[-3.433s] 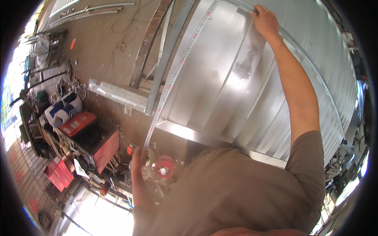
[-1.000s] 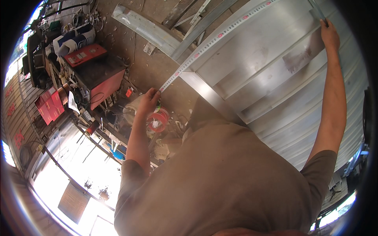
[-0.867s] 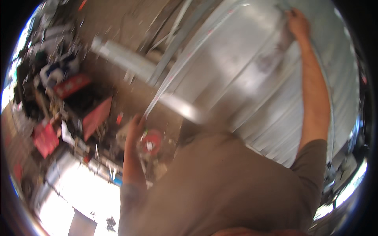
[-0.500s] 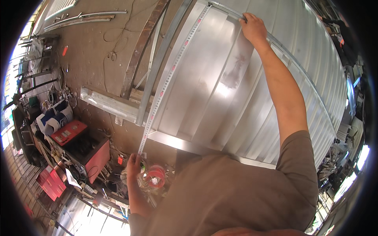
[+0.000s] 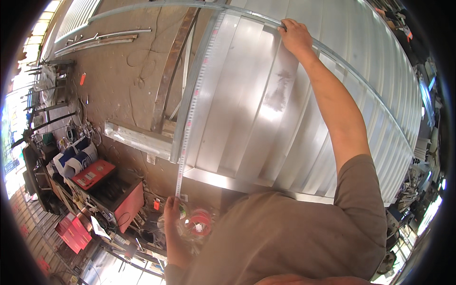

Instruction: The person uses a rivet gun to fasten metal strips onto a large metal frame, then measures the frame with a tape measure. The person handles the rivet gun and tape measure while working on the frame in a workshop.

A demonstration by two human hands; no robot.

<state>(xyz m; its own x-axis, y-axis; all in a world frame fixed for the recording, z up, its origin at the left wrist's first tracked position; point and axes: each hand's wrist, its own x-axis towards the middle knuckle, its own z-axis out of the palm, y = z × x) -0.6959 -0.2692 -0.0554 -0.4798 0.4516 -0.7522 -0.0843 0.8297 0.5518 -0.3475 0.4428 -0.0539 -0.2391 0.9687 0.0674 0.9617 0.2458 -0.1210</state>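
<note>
My left hand (image 5: 172,210) is closed on the near end of a white tape measure (image 5: 189,121) with red marks. The tape runs away from me along the left edge of a large ribbed metal sheet (image 5: 228,109). At the far side my right hand (image 5: 297,39) has its fingers wrapped round a long, thin grey metal bar (image 5: 363,84). This bar crosses over the sheet and bends through the view toward the far left. The tape's far end reaches close to the bar.
Left of the sheet lie a grey metal profile (image 5: 195,90), a rusty beam (image 5: 172,71) and a short metal channel (image 5: 137,139). A red-topped box (image 5: 93,174) stands at the left. A red round container (image 5: 199,222) sits near my left hand.
The view has shifted, and more of the bar shows at the far left. The tape's far part has swung left, closer to the sheet's edge. My right hand has moved slightly left, holding the bar.
</note>
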